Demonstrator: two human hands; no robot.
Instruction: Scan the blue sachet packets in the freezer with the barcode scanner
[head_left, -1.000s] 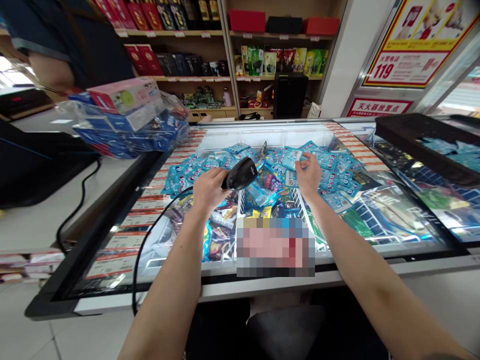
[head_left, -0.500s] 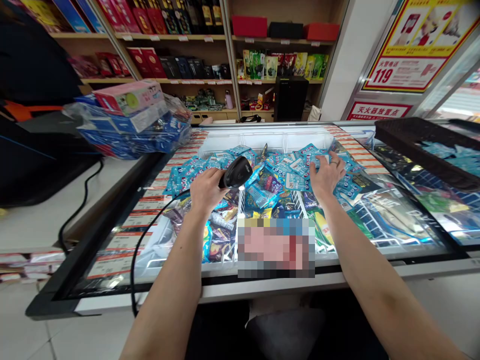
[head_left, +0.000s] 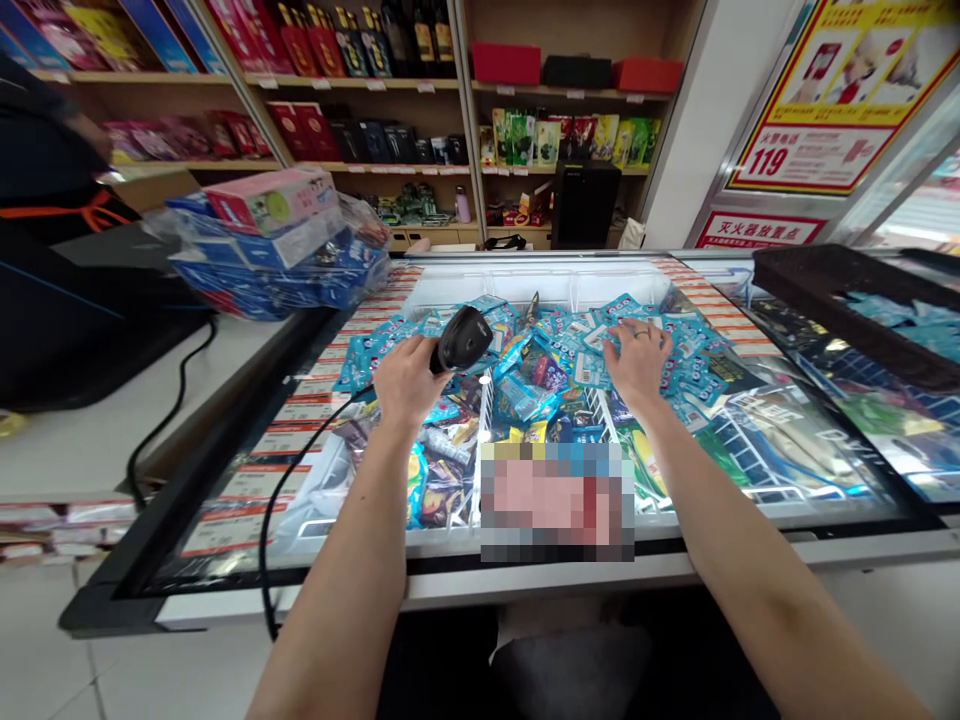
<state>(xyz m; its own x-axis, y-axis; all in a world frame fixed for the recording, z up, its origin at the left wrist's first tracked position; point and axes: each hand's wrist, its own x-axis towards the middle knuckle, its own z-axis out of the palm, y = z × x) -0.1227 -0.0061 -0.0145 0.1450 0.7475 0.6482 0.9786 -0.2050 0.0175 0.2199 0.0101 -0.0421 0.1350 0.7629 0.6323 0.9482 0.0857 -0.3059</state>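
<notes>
In the head view my left hand point(head_left: 405, 385) is wrapped round a black barcode scanner point(head_left: 463, 340), its head raised and pointing right over the freezer. A black cable point(head_left: 296, 465) runs from the scanner down the left side. My right hand point(head_left: 640, 362), with a ring on one finger, lies spread and palm down on small blue packets point(head_left: 592, 368). Its fingertips rest on or just over them; what lies under the palm is hidden. More blue packets point(head_left: 375, 350) are spread left of the scanner.
Below the packets, the chest freezer point(head_left: 555, 580) holds wire baskets of wrapped ice creams point(head_left: 529, 395). Plastic-wrapped boxes point(head_left: 277, 245) stand on the left counter. A dark brown tray point(head_left: 840, 300) with blue packets sits at right. Part of a person point(head_left: 37, 150) shows at far left.
My right hand has shifted slightly left over the blue packets. The scanner has moved a little left and down with my left hand. The view has shifted slightly.
</notes>
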